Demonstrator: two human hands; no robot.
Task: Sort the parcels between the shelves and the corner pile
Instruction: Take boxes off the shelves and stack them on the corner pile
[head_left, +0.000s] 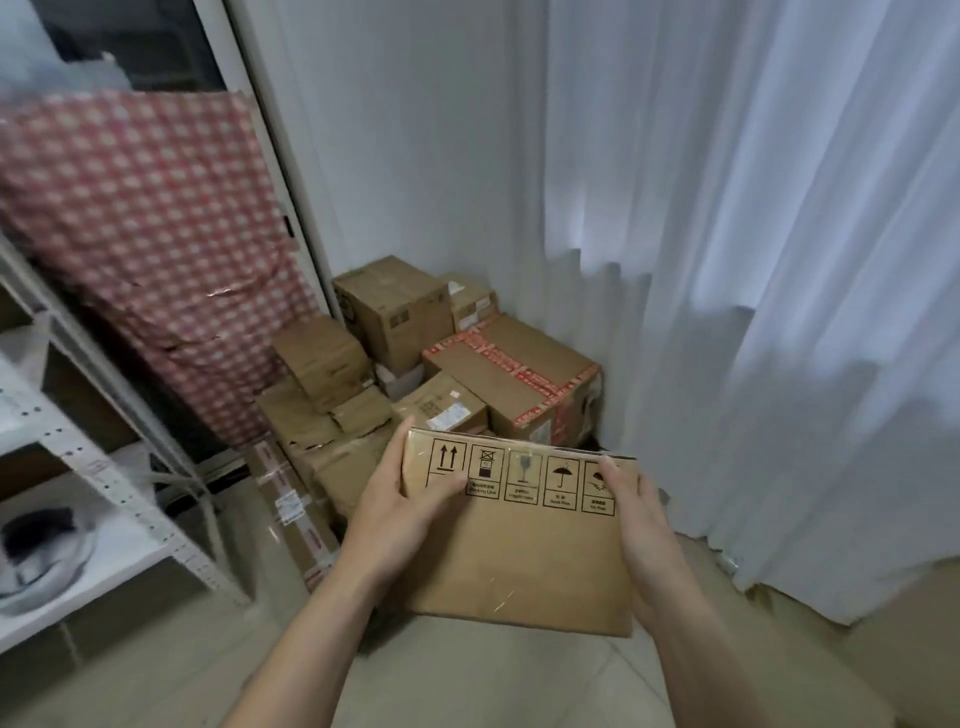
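I hold a flat brown cardboard parcel (524, 551) with black handling symbols printed along its top, at chest height in front of me. My left hand (400, 514) grips its left edge, thumb over the printed face. My right hand (641, 530) grips its right edge the same way. Just beyond the parcel lies the corner pile (415, 374) of cardboard boxes on the floor, among them a box with red tape (519, 379) and a tall box (395, 312) at the back.
White metal shelves (98, 467) stand at the left, holding pale bags and a dark item. A red checked sheet (150, 234) leans behind them. White curtains (753, 260) hang at the right. Tiled floor (467, 686) lies below my arms.
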